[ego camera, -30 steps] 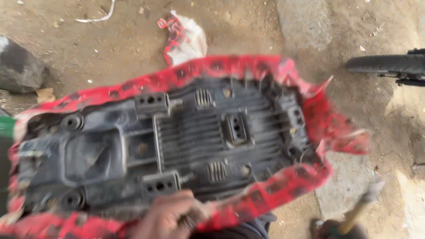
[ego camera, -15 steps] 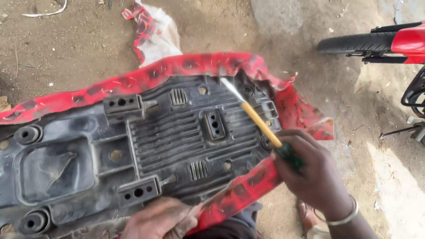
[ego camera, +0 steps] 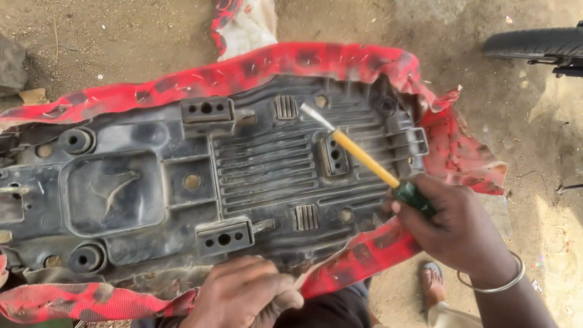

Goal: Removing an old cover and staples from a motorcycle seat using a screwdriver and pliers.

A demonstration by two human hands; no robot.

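An upturned motorcycle seat lies across my lap, its black plastic base (ego camera: 182, 182) facing up, with a red patterned cover (ego camera: 291, 61) folded over its edges. My left hand (ego camera: 243, 294) grips the near edge of the seat where the red cover wraps over. My right hand (ego camera: 455, 228) holds a screwdriver (ego camera: 364, 158) with a green handle and yellow shaft. Its flat metal tip hovers over the ribbed middle of the base, near a slotted vent.
Bare dirt ground surrounds the seat. A motorcycle tyre (ego camera: 534, 42) shows at the top right. A scrap of red and white cover material (ego camera: 243, 27) lies beyond the seat. A stone (ego camera: 12, 64) sits at the far left. My sandalled foot (ego camera: 432, 280) is below my right hand.
My right hand came into view holding the screwdriver and brought its tip over the middle of the seat base. My left hand stayed on the near edge.
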